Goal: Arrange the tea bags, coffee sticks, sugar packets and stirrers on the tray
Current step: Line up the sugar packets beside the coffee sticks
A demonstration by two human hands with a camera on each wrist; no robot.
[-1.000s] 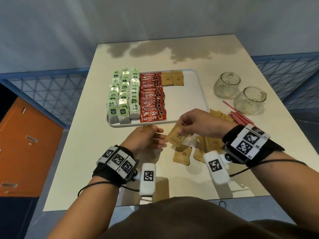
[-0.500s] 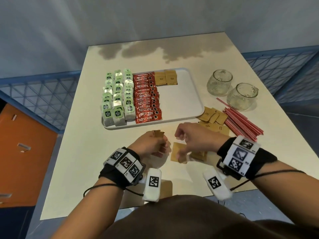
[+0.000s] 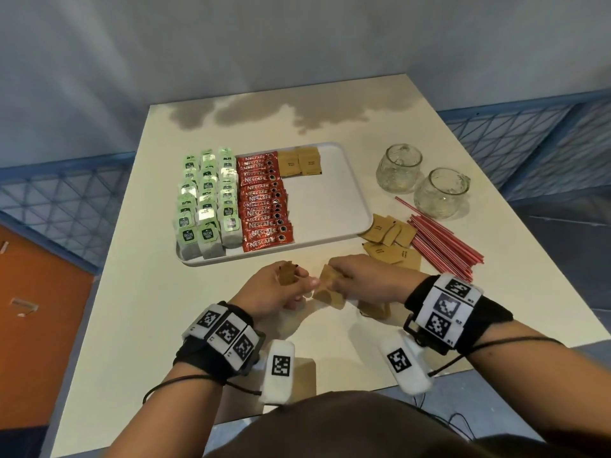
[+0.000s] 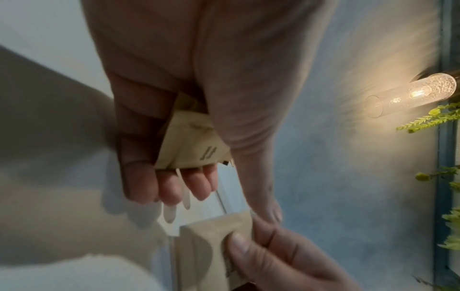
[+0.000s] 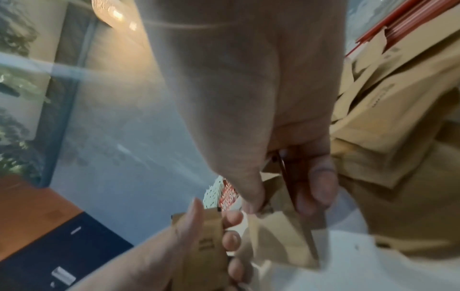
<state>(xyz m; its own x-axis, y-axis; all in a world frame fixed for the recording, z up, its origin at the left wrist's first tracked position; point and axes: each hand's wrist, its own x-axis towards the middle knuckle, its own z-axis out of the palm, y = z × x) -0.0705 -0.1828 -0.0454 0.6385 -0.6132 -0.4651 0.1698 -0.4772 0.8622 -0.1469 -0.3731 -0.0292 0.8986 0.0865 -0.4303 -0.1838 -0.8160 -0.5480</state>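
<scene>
Red coffee sticks (image 3: 264,206): "NESCAFE CLASSIC". Green tea bag tags (image 3: 207,206): print too small.

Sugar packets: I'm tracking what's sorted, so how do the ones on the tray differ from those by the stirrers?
The sugar packets on the tray lie flat, side by side and squared at the tray's far end; the sugar packets by the stirrers lie on the table, overlapping at mixed angles. The tray pair are few, the loose ones more. Both are brown paper.

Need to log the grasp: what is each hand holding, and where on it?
Left hand grips a small stack of brown paper sugar packets across its middle. Right hand pinches another brown sugar packet at its upper end.
</scene>
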